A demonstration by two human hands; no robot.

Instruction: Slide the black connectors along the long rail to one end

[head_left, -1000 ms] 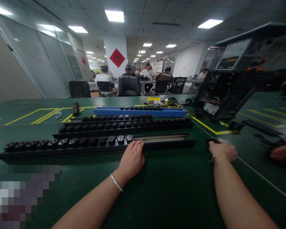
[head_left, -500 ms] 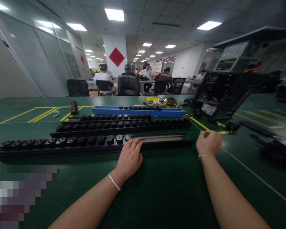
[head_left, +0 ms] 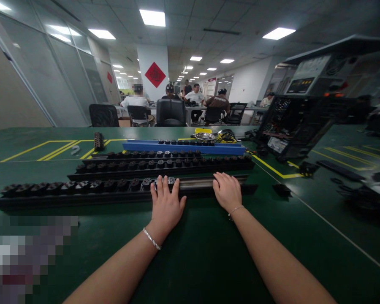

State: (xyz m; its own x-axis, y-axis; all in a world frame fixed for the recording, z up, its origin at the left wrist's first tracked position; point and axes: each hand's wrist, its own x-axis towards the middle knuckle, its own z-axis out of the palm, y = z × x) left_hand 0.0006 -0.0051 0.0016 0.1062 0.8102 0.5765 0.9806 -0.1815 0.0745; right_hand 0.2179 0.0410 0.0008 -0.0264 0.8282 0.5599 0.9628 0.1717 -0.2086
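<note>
My left hand (head_left: pixel 166 200) lies with fingers spread over the last round black socket-like pieces (head_left: pixel 135 184) in the nearest long black rail (head_left: pixel 82 203). Several such pieces fill the rail's left part in a row. My right hand (head_left: pixel 228 191) rests its outstretched fingers across the same rail's right part, where its pale inner channel (head_left: pixel 194 184) shows. Whether anything is under its fingertips, I cannot tell. To the right of that hand, a small black part (head_left: pixel 281 191) lies on the green table (head_left: pixel 202 249).
Behind stand more filled black rails (head_left: pixel 164 165) and a blue rail (head_left: pixel 183 147). A metal dish (head_left: pixel 205 136) sits at the back. An open computer case (head_left: pixel 294 122) stands at the right, near loose black parts (head_left: pixel 367 196). Several people sit at a far table.
My right hand has moved left from beside the rail's end onto the rail, uncovering the small black part. My left hand has shifted slightly left, its fingers now spread over the socket-like pieces.
</note>
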